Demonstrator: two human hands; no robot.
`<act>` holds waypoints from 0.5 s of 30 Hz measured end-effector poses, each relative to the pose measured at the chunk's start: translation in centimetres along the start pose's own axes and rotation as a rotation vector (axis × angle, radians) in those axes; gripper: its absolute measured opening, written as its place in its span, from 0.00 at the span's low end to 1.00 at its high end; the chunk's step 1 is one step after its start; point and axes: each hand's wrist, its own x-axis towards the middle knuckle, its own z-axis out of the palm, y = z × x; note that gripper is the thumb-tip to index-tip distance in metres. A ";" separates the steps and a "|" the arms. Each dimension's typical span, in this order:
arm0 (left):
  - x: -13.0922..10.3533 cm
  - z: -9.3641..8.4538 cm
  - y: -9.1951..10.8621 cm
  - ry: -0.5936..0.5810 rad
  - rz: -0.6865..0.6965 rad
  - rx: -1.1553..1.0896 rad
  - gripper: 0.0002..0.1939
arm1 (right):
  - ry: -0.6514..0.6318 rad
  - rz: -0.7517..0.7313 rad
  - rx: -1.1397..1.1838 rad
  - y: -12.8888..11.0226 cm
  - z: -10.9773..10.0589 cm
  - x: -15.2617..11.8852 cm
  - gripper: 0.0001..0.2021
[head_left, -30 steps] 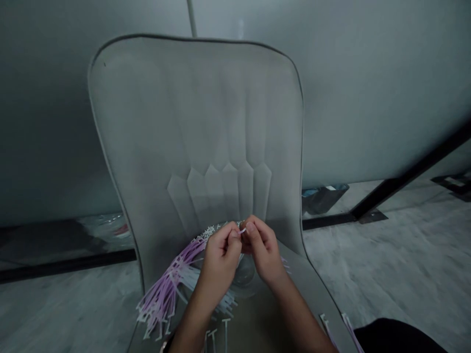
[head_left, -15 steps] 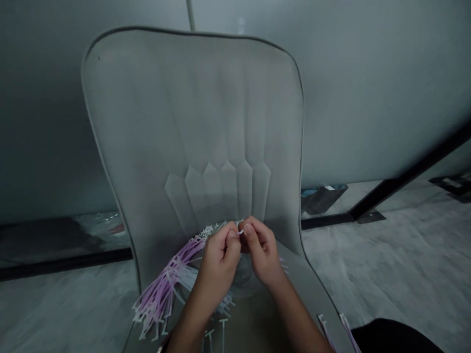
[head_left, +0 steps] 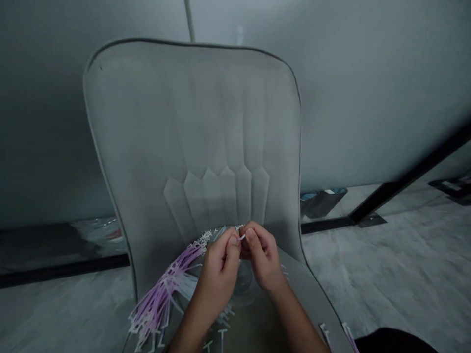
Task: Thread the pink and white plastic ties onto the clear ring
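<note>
Strips (head_left: 162, 299), purple and white, lie fanned across the chair seat (head_left: 257, 314) at far left, a few loose T-ended ones near the bottom edge. Moving right: left hand (head_left: 220, 262) and right hand (head_left: 262, 257) are pressed together over the seat, thumbs and forefingers pinched shut on one small white piece (head_left: 242, 237) between them. I read this as working that piece apart or snapping it; next move likely needs a steady opposing pull. Chair back (head_left: 198, 137) sits just behind.
</note>
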 end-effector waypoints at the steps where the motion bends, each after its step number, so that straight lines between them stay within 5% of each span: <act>1: 0.0 0.0 0.0 0.004 -0.011 -0.026 0.17 | -0.006 0.008 0.037 0.1 0.0 0.0 0.19; 15: 0.8 -0.9 1.0 -0.064 -0.207 -0.367 0.20 | -0.052 0.075 0.198 0.1 0.3 -0.2 0.19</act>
